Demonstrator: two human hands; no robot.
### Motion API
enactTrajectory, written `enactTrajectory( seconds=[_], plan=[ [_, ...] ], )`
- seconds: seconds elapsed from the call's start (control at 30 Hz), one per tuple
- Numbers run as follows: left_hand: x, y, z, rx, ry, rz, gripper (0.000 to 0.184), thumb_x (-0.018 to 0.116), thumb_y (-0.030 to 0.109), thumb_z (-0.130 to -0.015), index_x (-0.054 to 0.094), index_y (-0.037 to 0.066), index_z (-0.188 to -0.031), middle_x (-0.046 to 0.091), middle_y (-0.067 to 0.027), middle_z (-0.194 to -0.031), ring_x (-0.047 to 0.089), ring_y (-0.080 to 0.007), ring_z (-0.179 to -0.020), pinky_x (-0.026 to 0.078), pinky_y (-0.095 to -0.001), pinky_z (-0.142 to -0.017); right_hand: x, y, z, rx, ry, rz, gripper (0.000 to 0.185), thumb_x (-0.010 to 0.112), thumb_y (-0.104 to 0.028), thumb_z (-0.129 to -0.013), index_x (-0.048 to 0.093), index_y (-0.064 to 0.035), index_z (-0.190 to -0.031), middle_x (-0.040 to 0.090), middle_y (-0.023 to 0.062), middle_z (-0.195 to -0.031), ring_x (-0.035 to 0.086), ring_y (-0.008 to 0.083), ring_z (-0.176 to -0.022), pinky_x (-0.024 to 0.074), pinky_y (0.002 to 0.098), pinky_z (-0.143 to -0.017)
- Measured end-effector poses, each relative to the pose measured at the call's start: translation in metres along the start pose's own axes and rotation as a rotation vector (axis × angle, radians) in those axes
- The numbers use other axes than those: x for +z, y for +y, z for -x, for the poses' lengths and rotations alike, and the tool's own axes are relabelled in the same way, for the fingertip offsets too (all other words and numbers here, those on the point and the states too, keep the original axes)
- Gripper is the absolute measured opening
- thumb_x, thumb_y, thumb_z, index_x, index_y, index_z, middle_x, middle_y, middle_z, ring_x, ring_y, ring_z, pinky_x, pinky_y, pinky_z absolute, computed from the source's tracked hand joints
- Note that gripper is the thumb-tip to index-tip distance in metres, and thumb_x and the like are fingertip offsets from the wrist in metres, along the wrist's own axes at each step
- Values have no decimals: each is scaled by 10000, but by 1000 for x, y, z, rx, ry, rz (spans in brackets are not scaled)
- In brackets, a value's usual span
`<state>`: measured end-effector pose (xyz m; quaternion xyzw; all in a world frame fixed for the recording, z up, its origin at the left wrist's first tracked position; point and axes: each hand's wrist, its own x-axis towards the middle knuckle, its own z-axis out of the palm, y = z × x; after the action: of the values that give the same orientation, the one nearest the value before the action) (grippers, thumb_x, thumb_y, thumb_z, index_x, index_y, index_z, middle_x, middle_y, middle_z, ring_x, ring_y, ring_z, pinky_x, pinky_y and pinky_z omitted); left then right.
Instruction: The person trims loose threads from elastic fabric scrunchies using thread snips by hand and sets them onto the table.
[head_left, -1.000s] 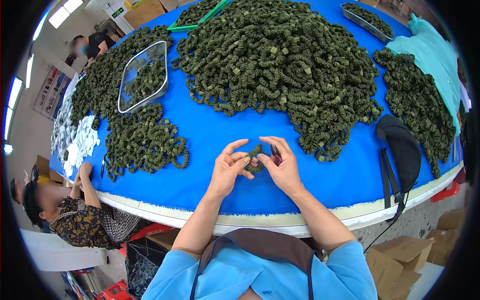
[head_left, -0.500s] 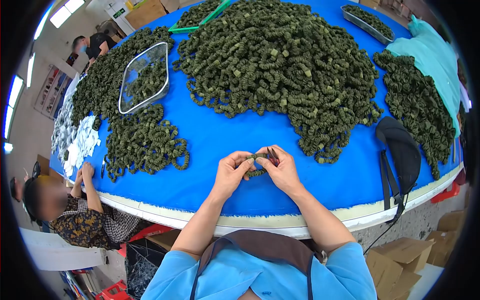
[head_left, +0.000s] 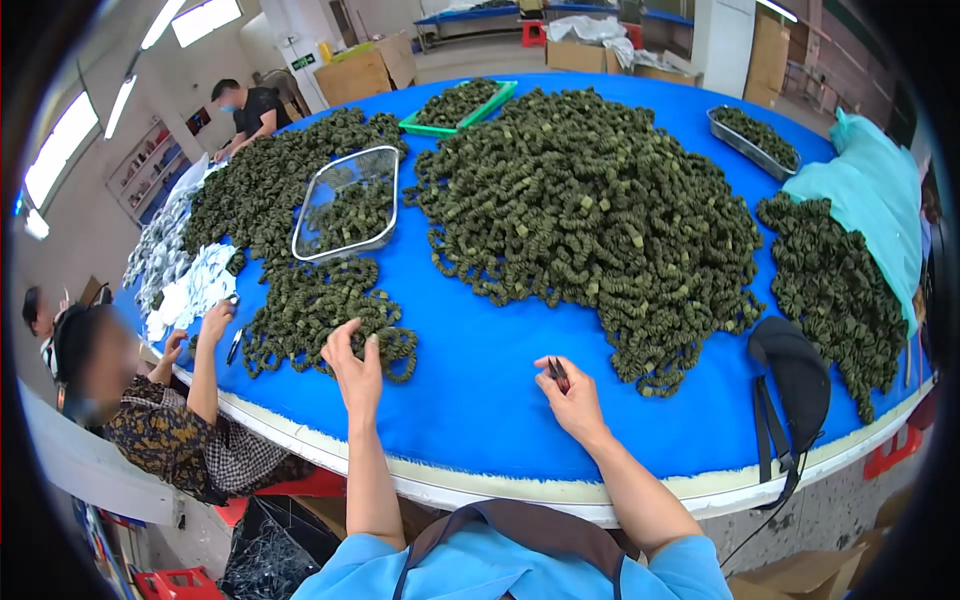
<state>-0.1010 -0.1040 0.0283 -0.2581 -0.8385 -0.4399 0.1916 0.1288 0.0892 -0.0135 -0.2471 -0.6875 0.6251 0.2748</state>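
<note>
Blue cloth bears heap, finished share unclear; left hand spreads by pile, right hand grips snips.

The left hand has moved leftward to the green coils.

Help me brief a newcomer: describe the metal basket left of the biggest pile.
Find the blue table, then its largest pile, in the middle. Just left of that lies the metal basket, its silvery rim and mesh setting it apart from the green tray beyond.
</note>
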Motion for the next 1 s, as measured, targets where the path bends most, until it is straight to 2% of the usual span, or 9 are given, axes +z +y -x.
enactTrajectory(
  seconds=[0.07, 0.13, 0.43, 0.57, 0.77, 0.83, 0.9, 1.0],
  plan=[
    [-2, 4, 6, 97, -3, -37, 289, 624, 80, -839, 594, 68, -1126, 547, -109, -1181, 417, -255, -1128, 388, -385, -943, 1, 0, 2, -1, -18, 45, 201, 625, -89, -878, 631, -55, -1076, 577, -17, -771, 427, 72, -564, 374, 226, -518],
    [2, 11, 13, 72, -79, 54, 278, 633, 77, -825, 611, 90, -1101, 561, -87, -1167, 422, -277, -1134, 349, -410, -1002, 3, -2, 4, -18, -21, 67, 200, 625, -89, -878, 631, -55, -1075, 577, -18, -763, 427, 73, -562, 373, 227, -516],
    [8, 39, 25, 152, -161, 127, 213, 644, 92, -826, 644, 112, -1038, 582, -63, -1140, 409, -292, -1176, 334, -416, -1033, 3, -12, 5, -26, -22, 152, 190, 630, -88, -874, 643, -57, -1061, 573, -15, -730, 424, 78, -553, 369, 232, -510],
    [19, 51, 4, 251, -293, 179, 203, 648, 94, -827, 644, 109, -1030, 591, -51, -1126, 406, -295, -1183, 331, -413, -1039, 4, -13, 6, 0, -27, 200, 159, 632, -57, -868, 656, -51, -1025, 567, -21, -704, 420, 64, -558, 363, 212, -523],
    [79, 63, -73, 461, -381, 139, 227, 641, 107, -803, 637, 101, -1029, 603, -55, -1122, 426, -294, -1141, 347, -387, -1005, 12, -9, 12, -135, -9, 220, 131, 622, -66, -873, 664, -27, -990, 647, 19, -805, 465, 97, -553, 406, 237, -522],
    [111, 69, -99, 480, -373, 128, 239, 644, 111, -794, 634, 96, -1032, 604, -62, -1114, 436, -292, -1117, 359, -381, -989, 12, -11, 11, -132, -5, 192, 116, 624, -64, -872, 668, -31, -975, 612, 4, -745, 450, 85, -550, 387, 229, -518],
    [140, 74, -119, 476, -291, -26, 251, 652, 119, -782, 631, 76, -1028, 598, -90, -1115, 451, -286, -1090, 391, -371, -947, 11, -12, 8, -132, -10, 164, 102, 626, -61, -872, 671, -36, -959, 577, -11, -685, 436, 73, -547, 369, 221, -514],
    [180, 66, -145, 503, -246, -145, 259, 657, 122, -782, 630, 65, -1034, 608, -97, -1081, 491, -274, -1025, 426, -360, -888, 7, -14, 6, -134, -35, 159, 106, 626, -59, -870, 672, -34, -963, 580, -10, -691, 438, 73, -549, 371, 221, -514]
  ],
)
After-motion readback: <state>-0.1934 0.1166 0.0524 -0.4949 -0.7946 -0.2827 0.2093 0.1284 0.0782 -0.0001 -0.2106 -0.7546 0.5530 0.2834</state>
